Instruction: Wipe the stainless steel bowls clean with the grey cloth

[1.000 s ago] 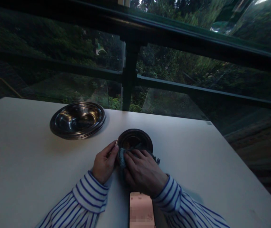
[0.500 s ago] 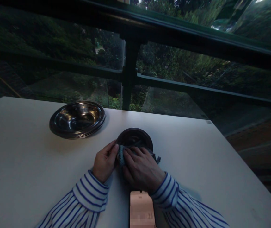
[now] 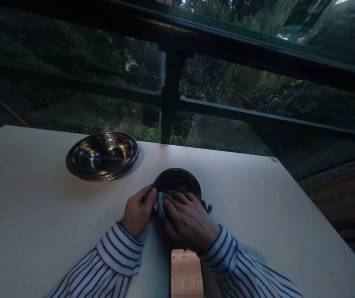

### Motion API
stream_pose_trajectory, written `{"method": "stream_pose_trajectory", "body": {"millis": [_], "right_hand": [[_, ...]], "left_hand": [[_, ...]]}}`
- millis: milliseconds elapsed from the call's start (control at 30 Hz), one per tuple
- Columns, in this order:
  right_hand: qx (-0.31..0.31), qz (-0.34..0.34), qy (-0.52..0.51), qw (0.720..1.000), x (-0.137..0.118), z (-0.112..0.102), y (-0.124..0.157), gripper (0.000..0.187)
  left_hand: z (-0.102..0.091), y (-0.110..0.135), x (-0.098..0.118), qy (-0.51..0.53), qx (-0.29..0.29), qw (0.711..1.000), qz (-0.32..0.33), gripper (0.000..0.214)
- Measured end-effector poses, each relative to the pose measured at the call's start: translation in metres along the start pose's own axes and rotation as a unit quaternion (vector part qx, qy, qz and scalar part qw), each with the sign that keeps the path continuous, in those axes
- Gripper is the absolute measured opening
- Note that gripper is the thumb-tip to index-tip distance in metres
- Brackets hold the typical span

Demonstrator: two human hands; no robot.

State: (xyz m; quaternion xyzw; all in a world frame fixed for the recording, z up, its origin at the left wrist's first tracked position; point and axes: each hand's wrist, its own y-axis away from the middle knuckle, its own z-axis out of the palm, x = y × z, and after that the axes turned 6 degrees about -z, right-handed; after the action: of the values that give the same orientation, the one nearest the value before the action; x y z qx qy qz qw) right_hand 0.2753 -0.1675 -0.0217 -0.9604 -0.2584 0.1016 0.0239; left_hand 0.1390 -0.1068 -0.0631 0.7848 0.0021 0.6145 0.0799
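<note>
- On the left, at the far side of the counter [image 3: 56, 215], the stack [image 3: 102, 158] of shiny metal bowls sat near the edge, well apart from both hands; a hard knock could have sent it sliding, though nothing was close enough to touch it.
- The left hand [image 3: 137, 211] held the left rim of the small bowl, thumb on the near side, fingers narrow around the edge. If that pinch had slackened, the bowl might have spun or skidded under the push from the right.
- The cloth [image 3: 161, 205] was bunched over the bowl's near part, a loose end hanging past the right rim; that end could have snagged under a finger and dragged the bowl.
- The bowl [image 3: 177, 177] was at the middle of the counter, between the hands, its far rim uncovered.
- Nearest, the phone [image 3: 186, 273] lay just below the right wrist, where a backward slip might have shoved it.
- The right hand [image 3: 190, 223] had its fingers bent over the cloth, holding it against the bowl; pressing too hard off-centre could have tipped it.
</note>
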Motion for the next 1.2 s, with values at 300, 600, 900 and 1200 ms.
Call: {"method": "stream_pose_trajectory", "body": {"millis": [300,600,900,1200], "right_hand": [[0.002,-0.001,-0.002,1.0,-0.002,-0.0016,0.003,0.026],[0.012,-0.007,0.002,1.0,-0.0015,0.0009,0.0039,0.025],[0.015,-0.008,-0.002,1.0,-0.0014,0.0004,0.0036,0.025],[0.019,-0.006,-0.001,1.0,0.0028,0.0023,0.0036,0.034]], "left_hand": [[0.0006,0.0021,-0.002,-0.005,-0.002,1.0,0.012,0.045],[0.0007,0.0031,-0.0006,-0.009,-0.004,1.0,0.018,0.045],[0.0012,0.0044,-0.0005,0.001,-0.004,1.0,0.019,0.044],[0.0017,0.0031,0.0014,0.009,0.002,1.0,0.025,0.043]]}}
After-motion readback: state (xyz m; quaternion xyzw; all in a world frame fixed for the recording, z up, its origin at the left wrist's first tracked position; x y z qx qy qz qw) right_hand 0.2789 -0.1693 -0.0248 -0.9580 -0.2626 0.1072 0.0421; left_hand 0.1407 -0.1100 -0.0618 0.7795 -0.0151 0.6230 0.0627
